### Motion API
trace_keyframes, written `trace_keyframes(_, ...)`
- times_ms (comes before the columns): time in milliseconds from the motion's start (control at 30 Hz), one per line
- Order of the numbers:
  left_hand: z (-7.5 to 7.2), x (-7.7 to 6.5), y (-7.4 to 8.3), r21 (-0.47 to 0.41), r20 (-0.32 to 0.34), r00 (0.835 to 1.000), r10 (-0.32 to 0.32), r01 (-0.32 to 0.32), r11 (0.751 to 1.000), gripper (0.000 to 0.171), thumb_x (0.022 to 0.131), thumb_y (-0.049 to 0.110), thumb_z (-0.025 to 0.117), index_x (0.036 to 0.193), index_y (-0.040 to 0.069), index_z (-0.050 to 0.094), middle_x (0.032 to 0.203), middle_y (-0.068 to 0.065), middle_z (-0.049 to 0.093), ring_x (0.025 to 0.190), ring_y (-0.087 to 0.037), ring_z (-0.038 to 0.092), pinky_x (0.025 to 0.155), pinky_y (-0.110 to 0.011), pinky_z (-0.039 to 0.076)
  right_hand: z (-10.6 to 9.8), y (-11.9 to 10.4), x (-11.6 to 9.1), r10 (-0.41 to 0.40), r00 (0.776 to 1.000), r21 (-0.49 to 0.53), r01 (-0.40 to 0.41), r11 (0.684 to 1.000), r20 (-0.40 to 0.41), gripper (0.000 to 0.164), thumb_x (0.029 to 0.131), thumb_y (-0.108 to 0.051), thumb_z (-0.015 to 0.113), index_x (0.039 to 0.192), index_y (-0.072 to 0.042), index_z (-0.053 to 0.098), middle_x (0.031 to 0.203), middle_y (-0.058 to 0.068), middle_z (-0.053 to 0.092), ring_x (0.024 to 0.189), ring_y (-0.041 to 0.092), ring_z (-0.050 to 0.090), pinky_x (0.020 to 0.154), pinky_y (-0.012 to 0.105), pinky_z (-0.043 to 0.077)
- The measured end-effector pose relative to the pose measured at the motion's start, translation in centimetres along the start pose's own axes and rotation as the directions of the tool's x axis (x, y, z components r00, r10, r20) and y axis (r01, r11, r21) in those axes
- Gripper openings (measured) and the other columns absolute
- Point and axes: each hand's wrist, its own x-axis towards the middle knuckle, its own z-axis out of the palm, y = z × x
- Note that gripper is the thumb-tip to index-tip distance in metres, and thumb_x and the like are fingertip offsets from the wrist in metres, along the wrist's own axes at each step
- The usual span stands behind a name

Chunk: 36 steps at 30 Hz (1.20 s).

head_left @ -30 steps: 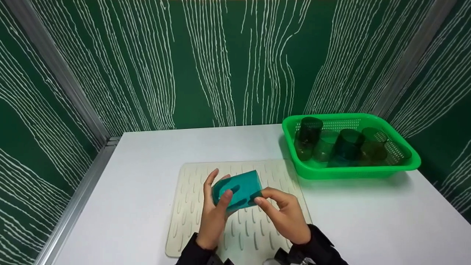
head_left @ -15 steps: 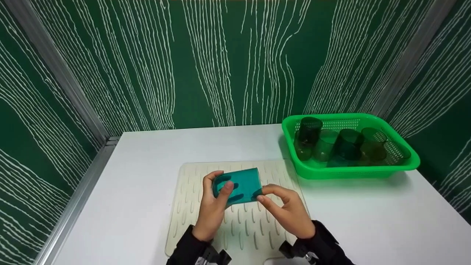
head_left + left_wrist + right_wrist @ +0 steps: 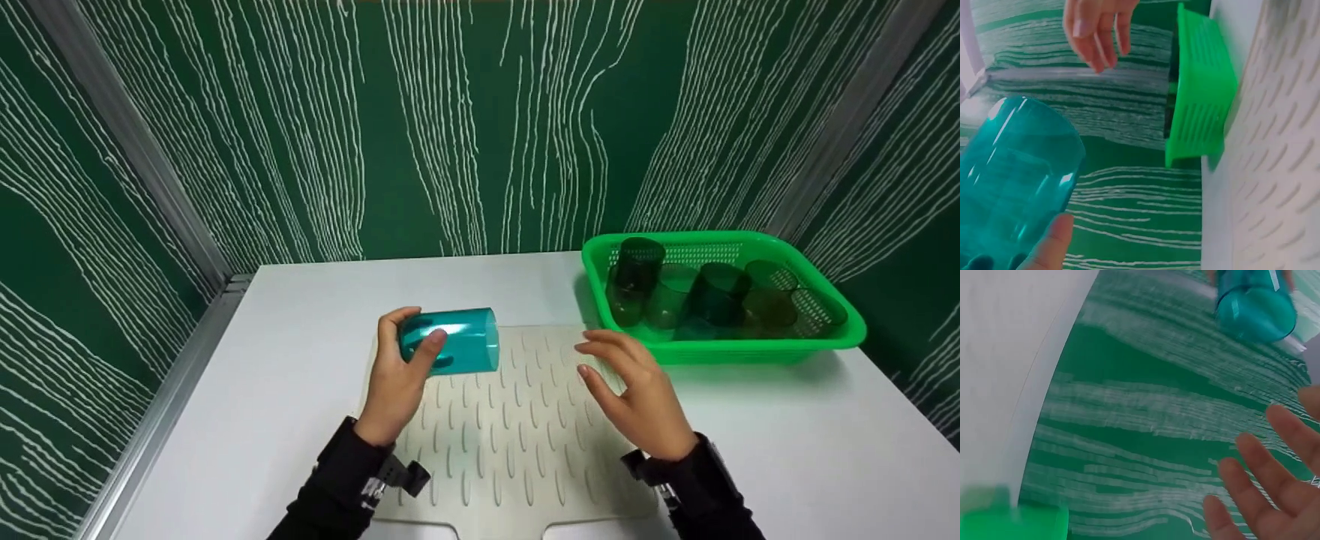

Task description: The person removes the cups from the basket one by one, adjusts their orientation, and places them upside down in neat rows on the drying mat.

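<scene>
A clear teal cup (image 3: 469, 341) lies on its side in the air above the pale drying mat (image 3: 517, 450), its mouth turned to the right. My left hand (image 3: 401, 375) grips it round the base end, thumb across the near side. In the left wrist view the teal cup (image 3: 1022, 169) fills the lower left, with the thumb along its wall. Apart from the cup, my right hand (image 3: 641, 394) hovers over the mat's right side, fingers loosely bent and holding nothing. The right wrist view shows its spread fingers (image 3: 1258, 472) below the cup (image 3: 1255, 312).
A bright green basket (image 3: 750, 349) stands at the back right of the white table (image 3: 300, 322). Several dark and tinted cups (image 3: 720, 292) are inside it. Green walls with white lines (image 3: 525, 135) enclose the table's back and sides.
My right hand has let go of the cup's rim and moved right. The left hand has carried the cup left and farther back, turning it nearly level.
</scene>
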Motion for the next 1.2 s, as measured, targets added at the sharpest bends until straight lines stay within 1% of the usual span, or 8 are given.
trace_keyframes(167,-1.3,1.6,0.4,0.117,-0.026,0.999,0.033,-0.030,0.993,0.063,0.096,0.035,0.063,0.144,0.012,0.031,0.144,-0.016,0.038,0.124,-0.030,0.046,0.103,-0.046,0.042,-0.2,1.3,-0.3,0.104,0.985,-0.139,-0.085,0.987,0.136,0.037,0.090,-0.014,0.071,0.125,-0.009,0.063,0.138,0.017,0.055,0.129,0.034,0.050,0.108,0.044,0.037)
trace_keyframes(267,-1.9,2.7,0.1,0.259,-0.051,0.996,0.078,-0.062,0.964,0.065,0.092,0.034,0.068,0.144,0.011,0.036,0.143,-0.015,0.040,0.125,-0.031,0.048,0.103,-0.048,0.044,0.0,1.9,-0.4,0.148,0.968,-0.185,-0.110,0.977,0.202,0.041,0.090,-0.019,0.071,0.129,-0.007,0.060,0.139,0.020,0.053,0.130,0.038,0.049,0.106,0.056,0.037)
trace_keyframes(333,-2.3,3.4,-0.5,0.370,-0.061,0.992,0.108,-0.078,0.926,0.066,0.091,0.036,0.070,0.143,0.010,0.038,0.142,-0.015,0.040,0.126,-0.032,0.048,0.102,-0.049,0.046,0.1,2.1,-0.5,0.176,0.955,-0.218,-0.124,0.968,0.238,0.045,0.090,-0.022,0.071,0.131,-0.007,0.059,0.140,0.022,0.052,0.131,0.041,0.049,0.104,0.061,0.037)
trace_keyframes(433,-3.0,4.5,-1.4,0.506,-0.053,0.993,0.110,-0.068,0.860,0.066,0.091,0.037,0.070,0.143,0.009,0.040,0.141,-0.017,0.041,0.126,-0.034,0.050,0.102,-0.050,0.047,0.1,2.3,-0.5,0.227,0.929,-0.251,-0.155,0.956,0.293,0.051,0.091,-0.026,0.070,0.136,-0.008,0.055,0.144,0.022,0.049,0.134,0.045,0.044,0.104,0.065,0.036)
trace_keyframes(633,-3.6,5.8,-3.3,0.669,-0.008,0.997,0.083,-0.056,0.741,0.065,0.089,0.035,0.072,0.141,0.008,0.044,0.141,-0.019,0.043,0.126,-0.039,0.049,0.101,-0.051,0.047,0.2,2.2,-0.8,0.322,0.879,-0.335,-0.203,0.920,0.351,0.061,0.092,-0.035,0.067,0.146,-0.014,0.047,0.152,0.024,0.039,0.140,0.053,0.032,0.106,0.072,0.026)
trace_keyframes(767,-3.2,6.5,-4.3,0.734,0.007,0.999,0.051,-0.040,0.678,0.064,0.089,0.033,0.072,0.141,0.007,0.046,0.140,-0.019,0.043,0.125,-0.041,0.048,0.099,-0.050,0.048,0.2,2.3,-1.1,0.381,0.851,-0.389,-0.233,0.891,0.363,0.067,0.092,-0.044,0.064,0.151,-0.021,0.040,0.158,0.023,0.029,0.144,0.053,0.021,0.108,0.075,0.014)
trace_keyframes(967,-2.4,7.3,-5.8,0.755,0.007,1.000,0.005,-0.009,0.656,0.063,0.089,0.031,0.073,0.141,0.007,0.047,0.140,-0.020,0.044,0.127,-0.042,0.046,0.096,-0.049,0.050,0.6,2.3,-1.5,0.404,0.822,-0.407,-0.235,0.883,0.401,0.073,0.091,-0.057,0.058,0.154,-0.028,0.033,0.162,0.018,0.021,0.147,0.050,0.012,0.112,0.073,0.007)
trace_keyframes(1200,-2.2,7.8,-6.7,0.805,0.026,0.999,-0.036,0.000,0.593,0.064,0.088,0.031,0.073,0.142,0.007,0.048,0.142,-0.020,0.044,0.126,-0.043,0.048,0.094,-0.049,0.052,0.9,2.0,-1.8,0.391,0.833,-0.404,-0.226,0.887,0.392,0.074,0.090,-0.063,0.055,0.154,-0.033,0.031,0.163,0.014,0.020,0.149,0.048,0.012,0.115,0.069,0.005)
